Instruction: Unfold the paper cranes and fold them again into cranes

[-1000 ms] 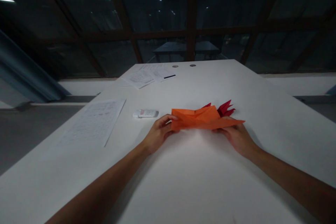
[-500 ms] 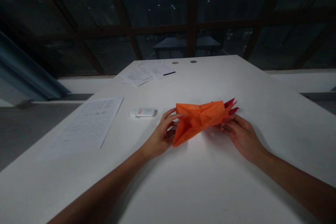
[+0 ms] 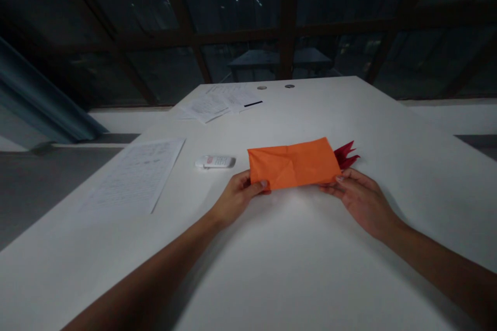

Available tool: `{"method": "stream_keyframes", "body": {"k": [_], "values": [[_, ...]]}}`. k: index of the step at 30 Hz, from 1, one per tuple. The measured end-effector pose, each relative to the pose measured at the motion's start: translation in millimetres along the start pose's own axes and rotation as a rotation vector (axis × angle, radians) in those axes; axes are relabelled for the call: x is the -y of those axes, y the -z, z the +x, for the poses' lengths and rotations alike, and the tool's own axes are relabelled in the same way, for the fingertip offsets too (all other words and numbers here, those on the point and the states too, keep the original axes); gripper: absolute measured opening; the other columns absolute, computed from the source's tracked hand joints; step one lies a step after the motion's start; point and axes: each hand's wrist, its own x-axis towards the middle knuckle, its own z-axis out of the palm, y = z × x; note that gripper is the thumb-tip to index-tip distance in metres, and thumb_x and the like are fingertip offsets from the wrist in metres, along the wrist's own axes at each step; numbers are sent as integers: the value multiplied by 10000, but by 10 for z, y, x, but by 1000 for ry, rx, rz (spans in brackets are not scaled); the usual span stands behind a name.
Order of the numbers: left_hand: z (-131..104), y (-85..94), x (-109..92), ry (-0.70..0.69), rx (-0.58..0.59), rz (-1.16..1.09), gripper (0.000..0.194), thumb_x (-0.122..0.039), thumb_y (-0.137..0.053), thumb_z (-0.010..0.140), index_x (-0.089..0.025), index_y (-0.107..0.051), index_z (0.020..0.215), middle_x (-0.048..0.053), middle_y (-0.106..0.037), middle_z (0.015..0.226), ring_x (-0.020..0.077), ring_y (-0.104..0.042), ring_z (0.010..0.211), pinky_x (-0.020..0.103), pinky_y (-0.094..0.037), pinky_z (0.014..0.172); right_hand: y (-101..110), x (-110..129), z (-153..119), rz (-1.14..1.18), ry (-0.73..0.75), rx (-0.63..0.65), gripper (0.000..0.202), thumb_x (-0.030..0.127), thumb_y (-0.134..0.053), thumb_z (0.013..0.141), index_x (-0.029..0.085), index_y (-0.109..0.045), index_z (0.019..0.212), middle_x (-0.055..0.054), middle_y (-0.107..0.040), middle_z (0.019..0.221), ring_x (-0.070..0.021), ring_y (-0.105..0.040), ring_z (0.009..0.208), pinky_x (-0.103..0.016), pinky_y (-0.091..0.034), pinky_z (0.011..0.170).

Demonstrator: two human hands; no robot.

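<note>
While two hands, left hand (image 3: 235,197) and right hand (image 3: 360,197), pinch one orange paper (image 3: 294,162).

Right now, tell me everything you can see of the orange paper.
The orange paper is a folded sheet, a wide rectangle showing faint crease lines across its face. It looks like thin, matte craft paper. It sits near the middle of the white table, with the left hand pinching its near left corner and the right hand touching its near right corner. Behind its right end, the red points of another folded paper piece stick out.
</note>
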Motion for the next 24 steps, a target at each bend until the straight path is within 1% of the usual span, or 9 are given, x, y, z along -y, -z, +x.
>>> {"method": "stream_keyframes", "body": {"k": [3, 6, 8, 11, 15, 17, 19, 22, 24], "values": [[19, 18, 30, 2, -2, -43, 356, -291, -794, 825, -156, -661, 1126, 94, -690, 1117, 206, -652, 975, 339, -534, 881, 18, -11, 0, -37, 2, 38, 185, 314, -752, 872, 224, -649, 747, -12, -709, 912, -213, -677, 917, -422, -586, 881], [28, 5, 35, -32, -20, -91, 442, -234, -831, 775, -186, -608, 1154, 80, -674, 1149, 212, -655, 1006, 357, -538, 892, 42, -51, 4, -143, 18, 52, 142, 326, -731, 899, 227, -649, 838, 4, -696, 910, -186, -665, 896, -355, -568, 819], [27, -13, 27, -35, -64, -134, 556, -207, -838, 752, -226, -557, 1232, 69, -667, 1149, 217, -658, 1008, 366, -543, 884, 59, -86, 10, -202, 44, 48, 139, 289, -755, 877, 234, -630, 906, 14, -704, 913, -163, -661, 861, -311, -543, 787], [20, -42, 1, -8, -136, -203, 766, -175, -837, 719, -284, -462, 1378, 65, -648, 1167, 219, -656, 1003, 370, -551, 866, 66, -125, 16, -227, 89, 24, 262, 214, -793, 817, 246, -551, 914, 36, -710, 869, -134, -651, 756, -260, -511, 691], [12, -70, -40, 28, -204, -253, 733, -197, -790, 777, -279, -447, 1420, 54, -640, 1105, 188, -648, 976, 334, -537, 869, 31, -123, -5, -254, 122, 7, 339, 200, -771, 816, 269, -468, 952, 51, -691, 839, -129, -645, 686, -246, -498, 624], [8, -78, -54, 30, -211, -267, 731, -191, -779, 786, -277, -443, 1430, 48, -639, 1090, 177, -646, 962, 325, -532, 874, 8, -109, -36, -279, 148, 32, 324, 189, -735, 838, 276, -467, 999, 44, -678, 859, -133, -651, 696, -249, -504, 617], [4, -84, -65, 24, -201, -269, 783, -150, -770, 762, -287, -429, 1454, 39, -642, 1067, 165, -645, 909, 306, -530, 831, -8, -96, -80, -325, 185, 81, 290, 167, -678, 864, 279, -492, 1056, 24, -665, 916, -144, -663, 735, -264, -525, 629], [3, -84, -71, 3, -171, -247, 837, -97, -723, 742, -333, -420, 1486, 19, -643, 1026, 139, -627, 819, 271, -512, 756, -15, -85, -157, -498, 240, 175, 324, 103, -586, 874, 285, -554, 1140, -1, -642, 976, -157, -674, 790, -303, -558, 694], [10, -71, -62, -22, -143, -220, 771, -83, -689, 740, -337, -494, 1441, 31, -644, 1093, 139, -624, 845, 260, -506, 756, -10, -82, -197, -660, 260, 198, 440, 55, -554, 852, 300, -576, 1217, -11, -647, 1003, -165, -687, 812, -320, -566, 735]]}}
